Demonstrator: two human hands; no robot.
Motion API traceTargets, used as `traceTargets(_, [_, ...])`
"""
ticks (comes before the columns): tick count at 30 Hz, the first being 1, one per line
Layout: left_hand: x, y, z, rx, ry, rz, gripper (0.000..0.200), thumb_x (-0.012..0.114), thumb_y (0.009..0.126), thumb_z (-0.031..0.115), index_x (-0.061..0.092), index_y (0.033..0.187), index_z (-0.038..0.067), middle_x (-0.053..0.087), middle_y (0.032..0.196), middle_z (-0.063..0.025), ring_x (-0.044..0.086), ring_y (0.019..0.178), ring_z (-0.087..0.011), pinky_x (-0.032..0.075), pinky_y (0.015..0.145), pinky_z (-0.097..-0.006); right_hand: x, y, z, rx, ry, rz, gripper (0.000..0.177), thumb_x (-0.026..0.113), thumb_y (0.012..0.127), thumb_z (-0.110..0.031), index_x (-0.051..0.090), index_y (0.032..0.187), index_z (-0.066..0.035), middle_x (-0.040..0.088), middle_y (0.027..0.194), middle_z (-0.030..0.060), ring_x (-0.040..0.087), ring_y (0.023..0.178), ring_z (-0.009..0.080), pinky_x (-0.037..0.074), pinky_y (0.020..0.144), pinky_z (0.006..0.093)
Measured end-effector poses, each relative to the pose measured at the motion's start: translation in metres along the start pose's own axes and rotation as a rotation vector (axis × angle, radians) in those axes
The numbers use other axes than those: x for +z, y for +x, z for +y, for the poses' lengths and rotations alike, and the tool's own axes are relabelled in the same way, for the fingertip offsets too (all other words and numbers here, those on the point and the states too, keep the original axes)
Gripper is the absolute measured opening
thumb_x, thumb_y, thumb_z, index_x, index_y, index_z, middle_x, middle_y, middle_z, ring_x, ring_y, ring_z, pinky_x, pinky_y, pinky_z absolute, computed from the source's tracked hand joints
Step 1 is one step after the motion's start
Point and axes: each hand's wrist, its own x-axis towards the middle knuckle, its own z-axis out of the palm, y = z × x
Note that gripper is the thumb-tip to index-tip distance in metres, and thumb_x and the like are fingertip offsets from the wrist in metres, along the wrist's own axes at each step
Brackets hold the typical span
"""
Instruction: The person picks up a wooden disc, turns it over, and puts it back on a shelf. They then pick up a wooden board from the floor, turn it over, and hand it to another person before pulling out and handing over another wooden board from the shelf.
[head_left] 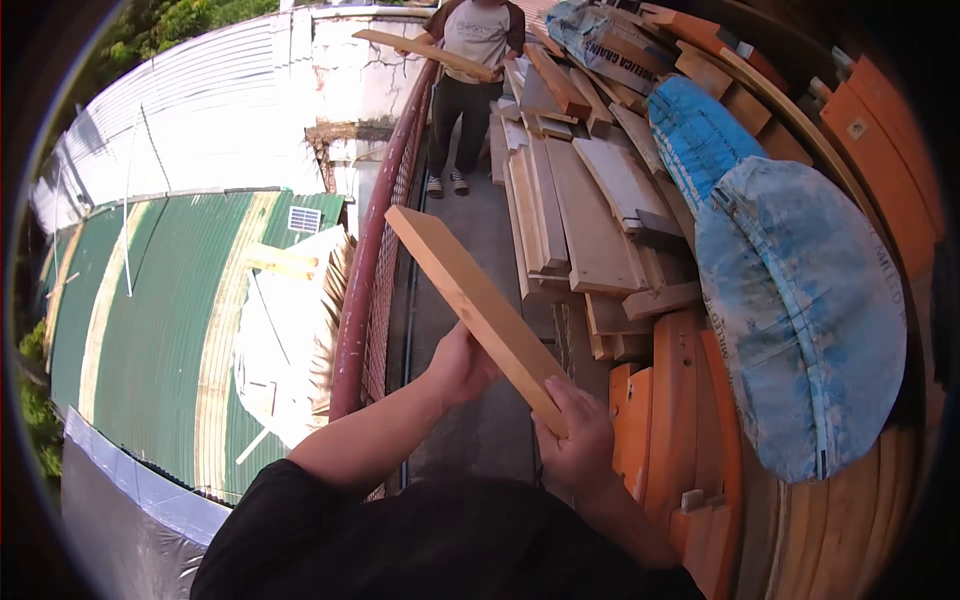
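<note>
A light wooden plank (480, 310) slants across the middle of the view, its far end up and to the left. My left hand (463, 366) supports it from beneath near the middle, with its fingers partly hidden behind the wood. Around the near end, my right hand (578, 432) is closed, thumb and fingers on the plank. Beyond the far end, another person (478, 50) stands in the walkway and holds a separate long board (425, 52) in both hands.
A red railing (372, 270) with mesh runs along the left, above green roofing (160, 330). Stacked lumber (590, 220) lines the right side, with blue-grey sacks (800, 310) and orange wooden pieces (670, 410) beside it. The grey walkway (460, 240) runs between.
</note>
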Motion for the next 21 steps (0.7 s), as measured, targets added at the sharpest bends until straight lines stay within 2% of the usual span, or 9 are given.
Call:
traceTargets(2, [0.000,0.002,0.007,0.003,-0.122,-0.035,0.049,0.036,0.110,0.047,0.058,0.133,0.009,0.065,0.131,-0.0095,0.061,0.123,-0.0284,0.046,0.109,-0.0491,0.002,-0.001,-0.012,-0.061,0.006,-0.079,0.051,0.083,0.083,-0.024,0.067,0.128,-0.003,0.069,0.126,0.0195,0.065,0.119,0.0364,0.050,0.105,0.0462])
traceTargets(5, [-0.009,0.008,0.014,-0.046,-0.080,-0.013,0.053,0.039,0.109,0.051,0.058,0.134,0.008,0.066,0.131,-0.0104,0.062,0.122,-0.0285,0.047,0.108,-0.0480,0.006,-0.003,-0.015,-0.052,0.098,-0.169,0.055,0.083,0.082,-0.030,0.067,0.128,-0.003,0.064,0.135,0.0206,0.057,0.130,0.0377,0.045,0.111,0.0477])
traceTargets(8, [-0.010,0.009,0.019,-0.027,-0.037,-0.005,0.056,0.039,0.108,0.053,0.058,0.136,0.008,0.066,0.131,-0.0110,0.063,0.121,-0.0293,0.049,0.106,-0.0493,0.019,-0.010,0.001,-0.042,0.134,-0.128,0.060,0.081,0.083,-0.028,0.062,0.134,-0.003,0.058,0.143,0.0215,0.055,0.133,0.0386,0.044,0.113,0.0490])
traceTargets(11, [-0.006,0.007,0.026,-0.038,-0.040,0.007,0.058,0.040,0.107,0.054,0.058,0.136,0.007,0.067,0.130,-0.0117,0.064,0.119,-0.0299,0.051,0.105,-0.0498,0.025,-0.015,0.010,0.164,0.190,-0.054,0.063,0.076,0.087,-0.022,0.053,0.143,-0.004,0.050,0.150,0.0209,0.054,0.133,0.0394,0.042,0.115,0.0493])
traceTargets(14, [-0.012,0.011,0.030,-0.042,-0.096,-0.059,0.059,0.041,0.107,0.054,0.059,0.136,0.006,0.067,0.129,-0.0128,0.065,0.117,-0.0308,0.052,0.102,-0.0508,0.054,-0.026,0.032,0.454,0.601,0.158,0.059,0.065,0.094,-0.020,0.047,0.149,-0.005,0.046,0.154,0.0186,0.054,0.132,0.0384,0.044,0.113,0.0490])
traceTargets(17, [-0.017,0.016,0.033,-0.022,-0.092,-0.056,0.058,0.041,0.107,0.052,0.059,0.137,0.006,0.067,0.130,-0.0137,0.066,0.117,-0.0318,0.053,0.102,-0.0517,0.052,-0.026,0.042,0.862,1.406,0.060,0.053,0.057,0.102,-0.018,0.043,0.150,-0.003,0.054,0.146,0.0191,0.058,0.128,0.0352,0.049,0.106,0.0495])
traceTargets(20, [-0.023,0.019,0.035,0.025,-0.100,-0.050,0.057,0.041,0.107,0.051,0.059,0.137,0.005,0.067,0.130,-0.0147,0.066,0.118,-0.0332,0.053,0.102,-0.0524,0.060,-0.041,0.053,0.986,1.854,-0.210,0.046,0.049,0.105,-0.022,0.046,0.147,-0.004,0.065,0.132,0.0188,0.066,0.117,0.0331,0.055,0.095,0.0461])
traceTargets(21, [-0.023,0.019,0.036,0.018,-0.105,-0.052,0.058,0.040,0.107,0.051,0.058,0.137,0.005,0.067,0.131,-0.0150,0.066,0.118,-0.0337,0.053,0.103,-0.0526,0.061,-0.042,0.052,0.928,1.807,-0.259,0.045,0.049,0.105,-0.025,0.047,0.146,-0.004,0.067,0.128,0.0184,0.068,0.113,0.0330,0.056,0.093,0.0457])
